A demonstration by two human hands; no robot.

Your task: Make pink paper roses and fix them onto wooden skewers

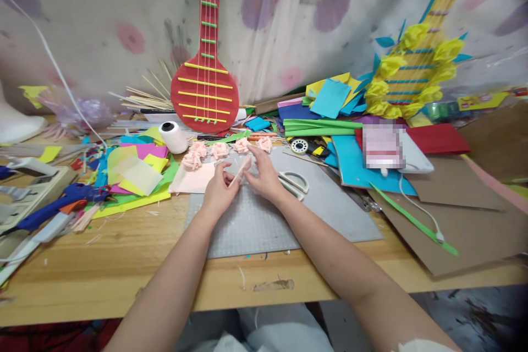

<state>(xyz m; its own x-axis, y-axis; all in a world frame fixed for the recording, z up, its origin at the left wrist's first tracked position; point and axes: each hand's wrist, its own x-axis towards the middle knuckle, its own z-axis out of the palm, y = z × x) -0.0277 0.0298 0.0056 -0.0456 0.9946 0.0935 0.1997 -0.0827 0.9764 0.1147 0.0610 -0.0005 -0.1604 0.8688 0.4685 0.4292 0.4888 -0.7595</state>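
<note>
Between my two hands, above the grey cutting mat point(251, 231), is a small piece of pale pink paper point(241, 171). My left hand point(219, 187) pinches its lower left side. On the other side, my right hand point(264, 173) has its thumb at the paper and its fingers curved over the top. Several pink paper flowers point(220, 149) lie in a row just beyond my hands. A flat pink paper sheet point(190, 179) is left of my left hand. Scissors point(293, 182) with pale handles rest right beside my right wrist, their blades hidden under it.
A red paper lute point(205, 93) stands at the back, and a yellow one with flowers point(412, 77) at the right. White thread spool point(173, 137), coloured paper scraps point(136, 170) and a blue glue gun point(61, 203) are on the left. Brown cardboard point(466, 231) lies right.
</note>
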